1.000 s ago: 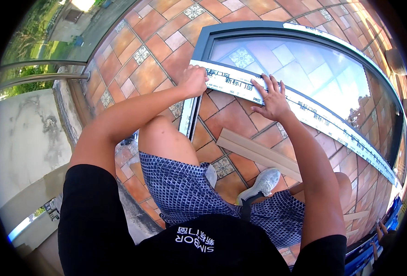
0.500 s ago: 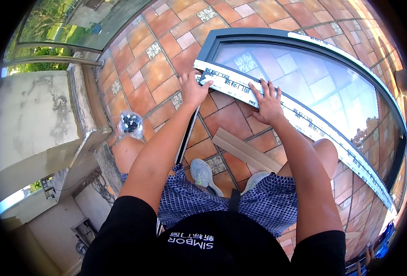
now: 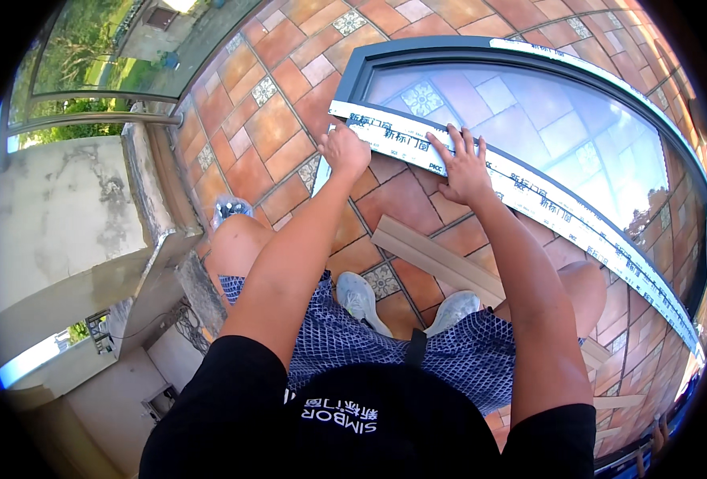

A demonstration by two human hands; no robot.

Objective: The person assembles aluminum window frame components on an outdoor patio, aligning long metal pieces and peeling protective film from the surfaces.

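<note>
On the Tiled Floor: Window Held at Its Near Edge

On the floor (image 3: 293, 76), in front of the seated person, lies the window (image 3: 521, 120), glass up, its near edge covered by white wrapping (image 3: 545, 203). Two brown boards (image 3: 433, 253) lie between window and feet. The right hand (image 3: 467, 169) rests on the wrapping, fingers spread and gripping nothing. The left hand (image 3: 347, 152) is at the edge's left end, fingers curled; what they grasp, if anything, cannot be told. A short pale bar (image 3: 318, 174) shows beside the left wrist.

The step in hand appears to be steadying this edge while the left hand works the corner. The next move likely calls for firm right-hand support and careful left-hand alignment.

Compared with half a second earlier, the left thumb is tucked in; the right hand remains spread on the wrapping.
</note>
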